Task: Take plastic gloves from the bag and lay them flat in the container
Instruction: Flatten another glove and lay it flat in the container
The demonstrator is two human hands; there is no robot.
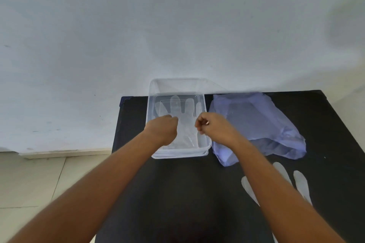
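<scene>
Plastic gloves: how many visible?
2. One glove lies flat in the clear container, under both hands. Another glove lies on the black table right of it. The purple bag may hide more.

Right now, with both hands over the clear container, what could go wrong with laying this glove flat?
The glove in the container is thin and nearly see-through, so a fold near the cuff could go unnoticed. The left hand and right hand are bunched above it; lifting away might drag it askew. Another glove lies loose under the right forearm and could get swept aside.
</scene>
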